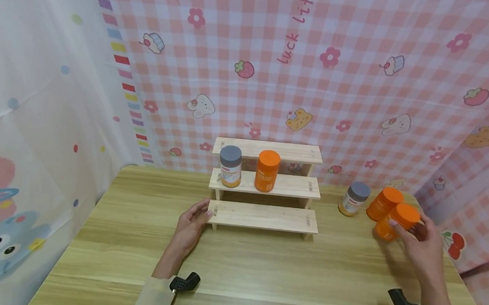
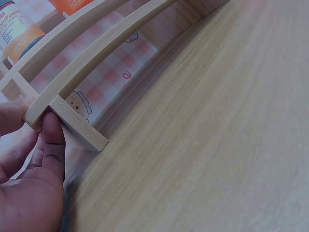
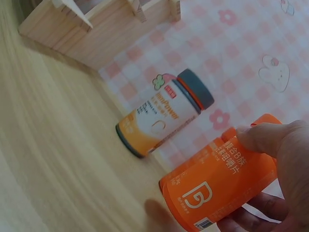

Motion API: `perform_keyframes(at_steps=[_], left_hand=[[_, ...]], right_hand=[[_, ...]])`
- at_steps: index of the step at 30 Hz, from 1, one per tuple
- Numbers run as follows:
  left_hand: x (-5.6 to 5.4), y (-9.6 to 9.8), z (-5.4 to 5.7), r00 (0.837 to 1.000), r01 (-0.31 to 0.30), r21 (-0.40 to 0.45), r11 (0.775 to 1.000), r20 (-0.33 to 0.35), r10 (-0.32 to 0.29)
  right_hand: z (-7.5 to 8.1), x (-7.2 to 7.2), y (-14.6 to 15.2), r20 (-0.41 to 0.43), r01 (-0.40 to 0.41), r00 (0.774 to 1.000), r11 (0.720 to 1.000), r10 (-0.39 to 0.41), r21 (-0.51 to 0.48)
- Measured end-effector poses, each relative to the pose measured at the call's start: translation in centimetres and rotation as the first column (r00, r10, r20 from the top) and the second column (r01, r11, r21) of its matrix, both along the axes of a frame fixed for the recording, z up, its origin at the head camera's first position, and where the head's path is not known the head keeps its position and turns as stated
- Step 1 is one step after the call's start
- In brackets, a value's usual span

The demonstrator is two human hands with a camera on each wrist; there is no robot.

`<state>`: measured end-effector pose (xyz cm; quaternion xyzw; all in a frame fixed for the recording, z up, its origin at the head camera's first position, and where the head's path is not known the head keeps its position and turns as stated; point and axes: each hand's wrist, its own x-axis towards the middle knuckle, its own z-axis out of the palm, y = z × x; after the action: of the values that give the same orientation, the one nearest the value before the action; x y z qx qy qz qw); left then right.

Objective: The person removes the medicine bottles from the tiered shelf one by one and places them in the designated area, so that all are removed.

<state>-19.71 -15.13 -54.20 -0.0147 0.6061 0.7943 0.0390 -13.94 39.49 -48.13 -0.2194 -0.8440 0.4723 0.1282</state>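
A small three-step wooden display rack stands on the table. At its front left corner my left hand pinches the end of the lowest step between thumb and fingers; the left wrist view shows the thumb above the board and a finger beneath. Off to the right of the rack, my right hand holds an orange bottle near its lid. The right wrist view shows that bottle tilted, with a white B on its label. Right behind it is another orange bottle, partly hidden.
A grey-lidded bottle stands left of the orange pair. On the middle step are a second grey-lidded bottle and an orange one. A pink checked cloth hangs behind the wooden table, and a white curtain at the left.
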Motion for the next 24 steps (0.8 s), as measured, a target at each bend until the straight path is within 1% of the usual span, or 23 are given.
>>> perform_keyframes(at_steps=[5, 9, 12, 20, 22, 24], left_hand=[[0.0, 0.0, -0.1, 1.0, -0.001, -0.002, 1.0, -0.01, 0.001], [0.1, 0.0, 0.0, 1.0, -0.002, 0.007, 1.0, 0.006, 0.002], [0.1, 0.0, 0.0, 1.0, -0.002, 0.01, 1.0, 0.013, 0.002], [0.0, 0.0, -0.1, 1.0, -0.004, -0.012, 1.0, -0.003, 0.004], [0.0, 0.0, -0.1, 1.0, -0.005, -0.017, 1.0, -0.004, 0.005], [-0.1, 0.0, -0.1, 1.0, -0.006, -0.02, 1.0, 0.002, 0.006]], right_hand=[[-0.7, 0.0, 0.5, 0.03, -0.014, 0.999, 1.0, 0.014, -0.004], [-1.2, 0.2, 0.7, 0.011, -0.014, 1.0, 1.0, 0.014, -0.014], [-1.5, 0.4, 0.9, 0.012, -0.021, 1.0, 1.0, 0.021, -0.008], [-1.3, 0.5, 0.9, 0.078, -0.056, 0.996, 0.998, 0.054, 0.017], [-1.3, 0.5, 0.9, 0.082, -0.062, 0.995, 0.998, 0.061, 0.011], [-1.2, 0.6, 0.9, 0.068, -0.074, 0.995, 0.997, 0.073, 0.006]])
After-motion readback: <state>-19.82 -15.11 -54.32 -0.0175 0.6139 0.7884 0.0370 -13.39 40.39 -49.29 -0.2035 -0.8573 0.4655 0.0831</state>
